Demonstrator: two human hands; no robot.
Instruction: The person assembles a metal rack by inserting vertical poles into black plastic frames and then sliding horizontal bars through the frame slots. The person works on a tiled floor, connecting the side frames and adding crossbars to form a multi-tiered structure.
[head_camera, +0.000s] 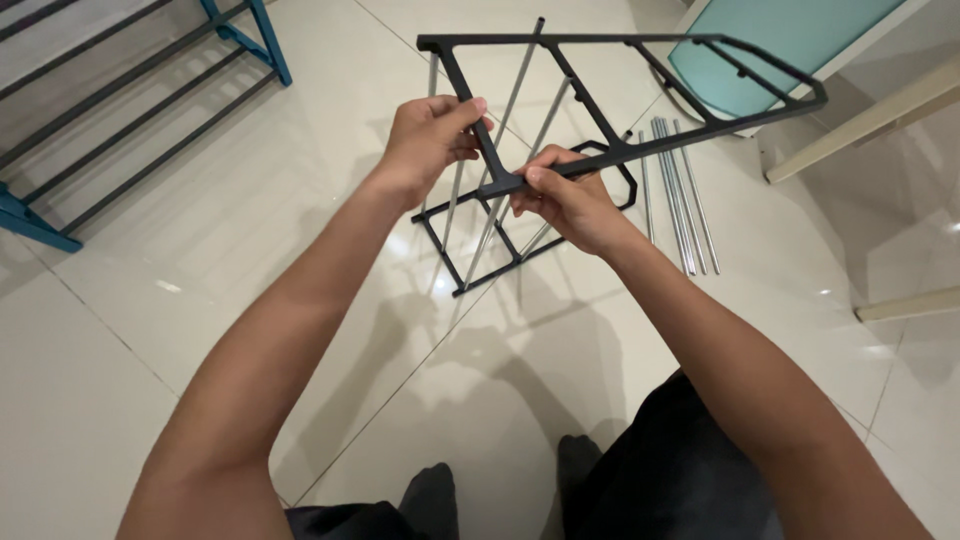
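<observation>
black side frame (640, 90) is held up over the floor (250, 260), its near corner clamped by both hands: left hand (425, 140) grip closed on the edge bar, right hand (565, 200) pinched at the corner. silver rods (510, 150) run down to a lower frame (480, 260); spare rods (680, 190) lie just to the right, blue rack (130, 110) at far left.

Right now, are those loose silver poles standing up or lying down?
Lying down. The loose silver poles rest flat on the floor tiles, side by side, right of the black frame.
</observation>
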